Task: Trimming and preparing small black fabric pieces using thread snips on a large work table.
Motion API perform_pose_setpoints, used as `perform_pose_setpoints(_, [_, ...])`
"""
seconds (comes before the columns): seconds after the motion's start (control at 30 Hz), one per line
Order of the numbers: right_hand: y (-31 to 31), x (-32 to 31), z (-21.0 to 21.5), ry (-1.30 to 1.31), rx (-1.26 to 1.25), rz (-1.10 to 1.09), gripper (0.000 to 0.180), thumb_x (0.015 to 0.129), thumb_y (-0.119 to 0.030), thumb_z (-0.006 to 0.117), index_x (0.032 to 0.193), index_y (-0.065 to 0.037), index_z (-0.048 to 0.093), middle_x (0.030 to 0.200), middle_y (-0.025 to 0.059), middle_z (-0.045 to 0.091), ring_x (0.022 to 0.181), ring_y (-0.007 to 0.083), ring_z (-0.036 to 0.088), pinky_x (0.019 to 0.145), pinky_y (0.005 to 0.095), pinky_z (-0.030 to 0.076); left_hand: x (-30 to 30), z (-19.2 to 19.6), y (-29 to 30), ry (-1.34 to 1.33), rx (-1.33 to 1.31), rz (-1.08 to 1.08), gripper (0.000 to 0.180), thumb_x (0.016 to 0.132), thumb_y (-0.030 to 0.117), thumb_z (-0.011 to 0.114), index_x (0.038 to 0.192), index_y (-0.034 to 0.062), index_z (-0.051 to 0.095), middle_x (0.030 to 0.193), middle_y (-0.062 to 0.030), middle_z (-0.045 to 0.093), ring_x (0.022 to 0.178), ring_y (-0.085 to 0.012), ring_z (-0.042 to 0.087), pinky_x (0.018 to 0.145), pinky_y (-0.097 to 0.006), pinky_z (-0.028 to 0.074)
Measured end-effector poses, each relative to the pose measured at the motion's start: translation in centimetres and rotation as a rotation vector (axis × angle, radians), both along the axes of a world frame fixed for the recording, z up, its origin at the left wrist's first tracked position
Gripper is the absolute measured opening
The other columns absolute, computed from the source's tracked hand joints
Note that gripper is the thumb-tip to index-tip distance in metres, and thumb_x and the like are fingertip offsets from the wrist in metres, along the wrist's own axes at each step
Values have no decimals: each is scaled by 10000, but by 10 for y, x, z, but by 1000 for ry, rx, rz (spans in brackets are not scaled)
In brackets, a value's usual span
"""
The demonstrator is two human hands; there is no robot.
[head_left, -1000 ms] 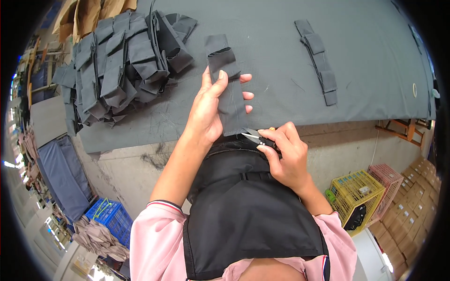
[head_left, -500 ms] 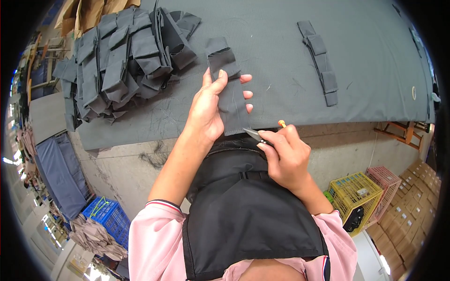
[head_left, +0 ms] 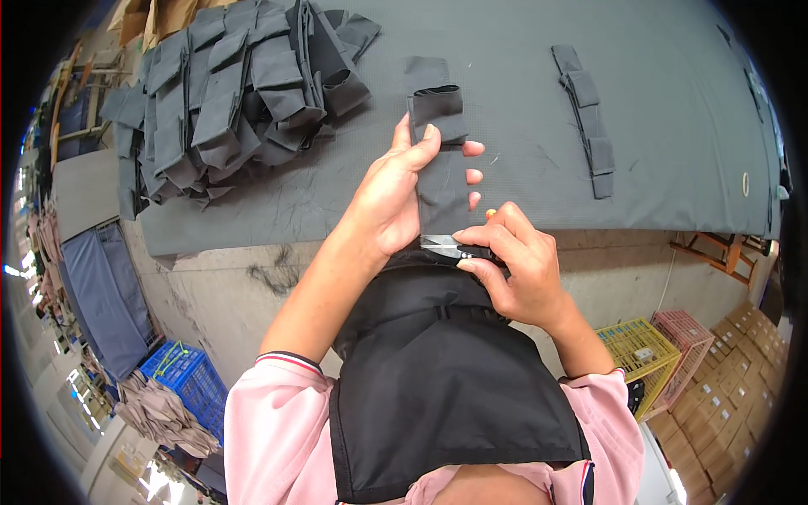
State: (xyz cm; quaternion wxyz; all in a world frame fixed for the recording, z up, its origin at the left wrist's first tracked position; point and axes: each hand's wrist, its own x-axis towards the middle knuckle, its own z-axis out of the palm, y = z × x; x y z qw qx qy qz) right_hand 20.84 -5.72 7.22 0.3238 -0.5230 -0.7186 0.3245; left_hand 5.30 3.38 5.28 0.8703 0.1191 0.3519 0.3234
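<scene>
A dark grey fabric strip with folded, stitched sections [head_left: 441, 172] lies across my left hand [head_left: 394, 198], thumb on top and fingertips showing past its right edge. My right hand [head_left: 518, 261] grips a small pair of thread snips [head_left: 442, 246], whose blades reach across the strip's near end. Whether a thread sits between the blades is too small to tell. A little orange-yellow tip [head_left: 491, 214] shows beside my right index finger.
Grey cloth covers the table [head_left: 522, 109]. A heap of similar strips [head_left: 227, 93] lies at far left, and one single strip [head_left: 587, 122] at right. Below stand a blue crate [head_left: 187, 383], a yellow crate [head_left: 644, 353], a pink crate [head_left: 686, 337] and stacked cartons [head_left: 724, 404].
Both hands appear slightly shifted, the left with the strip to the right. The snips have come from the strip's corner to lie across its near end.
</scene>
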Motion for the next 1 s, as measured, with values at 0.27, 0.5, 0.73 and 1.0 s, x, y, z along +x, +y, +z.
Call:
perform_pose_setpoints(0.27, [0,1,-7,-110,230,48,300,600,-81,739,877,-81,624,714,20,491,551,181,527,493,295,412,-2,-4,-2,-40,-79,-31,270,985,288,415,1219,158,380,1115,-146,571,890,-238,611,729,-423,540])
perform_pose_setpoints(0.5, [-5,23,1,246,-30,11,338,623,-41,737,945,-64,638,734,39,495,609,141,483,540,253,392,-4,-3,-5,7,-35,-43,360,976,290,446,1288,165,319,1116,-133,572,884,-227,602,725,-431,545])
perform_pose_setpoints(0.73, [25,3,-26,323,-220,-104,294,621,74,650,889,-41,608,683,41,381,592,147,424,574,272,403,3,-4,-4,24,79,-20,371,974,280,452,1294,156,314,1181,-121,555,942,-221,589,758,-427,543])
perform_pose_setpoints(1.0, [-11,-15,-38,-157,314,68,298,529,-5,625,822,-48,598,645,51,461,549,208,511,471,327,412,11,6,-2,176,166,67,221,978,256,440,1134,110,383,1112,-148,608,747,-161,624,593,-309,566])
